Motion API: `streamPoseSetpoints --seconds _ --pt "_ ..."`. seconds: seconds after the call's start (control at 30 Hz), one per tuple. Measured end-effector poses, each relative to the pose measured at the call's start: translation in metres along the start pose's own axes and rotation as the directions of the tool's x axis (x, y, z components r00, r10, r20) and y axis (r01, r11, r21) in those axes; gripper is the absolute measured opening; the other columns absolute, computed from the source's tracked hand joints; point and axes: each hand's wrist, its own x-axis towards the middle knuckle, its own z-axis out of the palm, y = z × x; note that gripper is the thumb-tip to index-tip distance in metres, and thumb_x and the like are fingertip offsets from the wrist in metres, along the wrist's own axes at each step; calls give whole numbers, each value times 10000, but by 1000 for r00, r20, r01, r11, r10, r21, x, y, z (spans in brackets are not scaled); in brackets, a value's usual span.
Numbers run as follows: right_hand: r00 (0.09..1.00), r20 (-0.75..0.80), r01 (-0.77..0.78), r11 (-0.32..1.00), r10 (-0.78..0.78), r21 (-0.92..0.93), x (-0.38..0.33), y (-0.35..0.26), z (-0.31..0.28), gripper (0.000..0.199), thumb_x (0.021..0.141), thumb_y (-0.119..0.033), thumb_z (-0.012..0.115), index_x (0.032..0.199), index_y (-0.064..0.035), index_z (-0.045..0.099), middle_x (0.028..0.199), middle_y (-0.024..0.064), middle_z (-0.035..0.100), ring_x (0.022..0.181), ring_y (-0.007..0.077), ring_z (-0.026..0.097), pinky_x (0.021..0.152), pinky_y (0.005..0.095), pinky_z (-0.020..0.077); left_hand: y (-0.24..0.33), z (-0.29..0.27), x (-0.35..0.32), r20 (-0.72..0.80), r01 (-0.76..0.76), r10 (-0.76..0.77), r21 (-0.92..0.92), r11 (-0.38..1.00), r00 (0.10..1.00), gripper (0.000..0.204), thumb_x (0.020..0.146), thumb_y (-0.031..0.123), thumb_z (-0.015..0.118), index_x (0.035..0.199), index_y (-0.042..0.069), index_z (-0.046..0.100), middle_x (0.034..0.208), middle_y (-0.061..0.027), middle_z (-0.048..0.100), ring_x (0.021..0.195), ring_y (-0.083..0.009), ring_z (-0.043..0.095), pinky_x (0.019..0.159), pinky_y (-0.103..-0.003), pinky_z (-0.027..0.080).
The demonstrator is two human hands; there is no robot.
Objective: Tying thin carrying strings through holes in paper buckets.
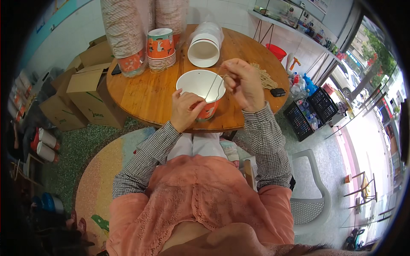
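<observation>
A paper bowl (pixel 200 85), white inside and orange with a printed pattern outside, stands upright on the round wooden table (pixel 145 91), close to the table's near edge. The left hand (pixel 186 109) rests against the bowl's near side, its fingers curled around the wall and rim. The right hand (pixel 243 83) is raised just right of the bowl, its fingertips pinched shut on a thin string (pixel 212 85) that runs down in a loop to the bowl's rim.

Just behind the bowl lies a sleeve of white bowls (pixel 205 47) on its side in clear plastic, its open mouth facing the person. Left of that stands a short stack of orange printed cups (pixel 161 49), and further left and behind rise tall stacks of cups (pixel 126 34) wrapped in plastic. Right of the bowl, past the right hand, a bundle of strings (pixel 265 77) lies on the table, with a small black object (pixel 278 91) near the table's right edge.

Left of the table cardboard boxes (pixel 81 91) sit on the floor; right of it, black crates (pixel 309 113) and a white plastic chair (pixel 314 196)
</observation>
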Motion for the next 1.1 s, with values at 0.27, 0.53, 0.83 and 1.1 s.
streamPoseSetpoints --seconds 0.27,0.53,0.83,1.1 --pt "989 91 -128 987 119 101 -29 -25 -16 242 926 -162 543 1101 6 545 676 -25 442 469 61 345 422 211 285 -28 -48 14 122 -198 172 248 948 978 100 813 138 661 907 101 656 888 -18 640 874 -190 599 981 -432 308" --pt "951 238 -212 976 195 49 -50 19 22 320 950 -151 513 1245 -39 455 728 15 529 517 88 492 456 215 415 60 -36 -20 258 374 -295 -802 465 920 415 1021 288 388 1204 -48 549 1110 -84 618 1002 -169 583 929 -294 444" --pt "980 24 -199 980 199 6 -61 43 -24 323 937 -129 539 1234 -26 463 779 38 594 566 94 562 496 231 466 64 -74 -44 668 758 -368 -618 211 647 226 951 166 553 981 -49 617 757 -23 609 706 -85 577 692 -234 488" --pt "982 72 -124 883 175 -452 -100 68 -7 221 969 -127 479 1131 16 524 915 80 618 654 97 618 524 202 492 77 -79 -48 501 535 -318 -382 754 805 181 897 159 609 901 -20 637 708 -18 613 627 -70 530 581 -232 438"
